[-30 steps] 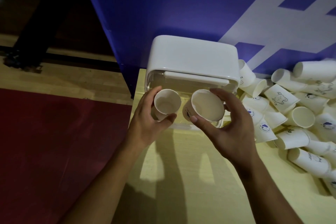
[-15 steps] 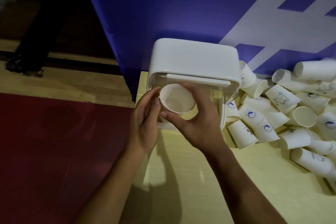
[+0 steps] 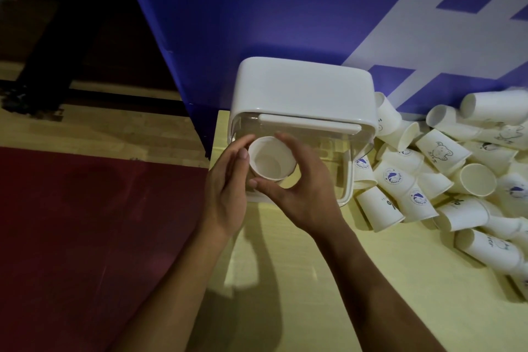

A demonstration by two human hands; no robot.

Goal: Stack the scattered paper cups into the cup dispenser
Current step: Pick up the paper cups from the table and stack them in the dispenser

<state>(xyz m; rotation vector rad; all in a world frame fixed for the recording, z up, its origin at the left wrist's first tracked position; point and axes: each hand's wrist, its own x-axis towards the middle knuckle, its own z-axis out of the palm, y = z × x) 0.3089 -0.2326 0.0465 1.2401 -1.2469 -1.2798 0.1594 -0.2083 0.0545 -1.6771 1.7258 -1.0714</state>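
On the yellow table (image 3: 285,280), against a blue wall (image 3: 257,8), stands the dispenser (image 3: 303,88). At its clear front, perhaps inside, the right hand (image 3: 308,197) curls thumb and fingers round a cup (image 3: 271,158); the left hand (image 3: 225,194) touches it with straight, closed fingers. Loose cups (image 3: 445,177) heap rightward; wooden floor (image 3: 114,128) and a red mat (image 3: 85,223) lie left.

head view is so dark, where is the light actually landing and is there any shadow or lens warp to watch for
Head view: dim overall, the floor at left nearly black; brightest on the cup dispenser lid and the table; soft dark shadows lie on the table toward the bottom, with a lit patch between them; the wide angle slants the blue panel edge; the loose cups soften toward the right edge.
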